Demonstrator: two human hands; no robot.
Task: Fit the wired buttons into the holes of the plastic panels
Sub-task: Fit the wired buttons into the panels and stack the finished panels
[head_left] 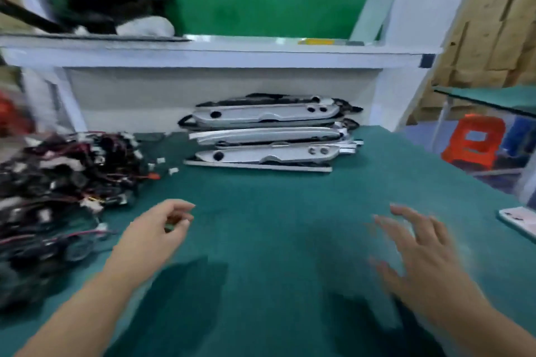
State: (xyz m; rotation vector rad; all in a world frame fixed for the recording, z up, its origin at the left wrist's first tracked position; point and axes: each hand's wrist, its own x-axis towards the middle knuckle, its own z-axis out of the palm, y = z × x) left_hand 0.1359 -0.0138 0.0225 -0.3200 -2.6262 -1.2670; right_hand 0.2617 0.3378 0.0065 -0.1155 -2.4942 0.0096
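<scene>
Nearest the camera, over the green desk, the right hand hovers at five o'clock, its grip spread wide and holding nothing. At seven o'clock the left hand has curled fingers; blur hides whether its grip pinches something small. The heap of wired buttons lies at ten o'clock, closest to the left hand. At twelve o'clock lies the stack of plastic panels, long axes running nine to three, below a white shelf. An orange stool stands at two o'clock.

A black bag sits on the white shelf's left end; an orange stool stands lower, off the shelf's right end.
</scene>
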